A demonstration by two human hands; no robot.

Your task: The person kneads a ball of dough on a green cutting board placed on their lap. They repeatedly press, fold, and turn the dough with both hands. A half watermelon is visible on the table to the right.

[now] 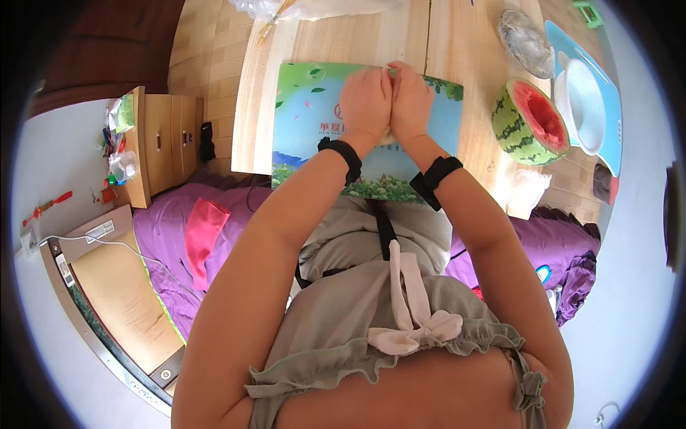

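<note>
A printed board or mat with leaves, flowers and writing lies on the wooden table in front of me. Above its middle my left hand and my right hand are pressed side by side, fingers curled inward and knuckles up. A small pale bit shows between them near the thumbs and fingertips, too hidden to identify. Whether either hand grips it cannot be made out. Black bands circle both wrists.
Right of the board sits a cut half watermelon, with a white bowl on a light-blue board. A plastic-wrapped item lies behind, and crumpled white plastic nearer. Thin sticks lie at the far left by a plastic bag.
</note>
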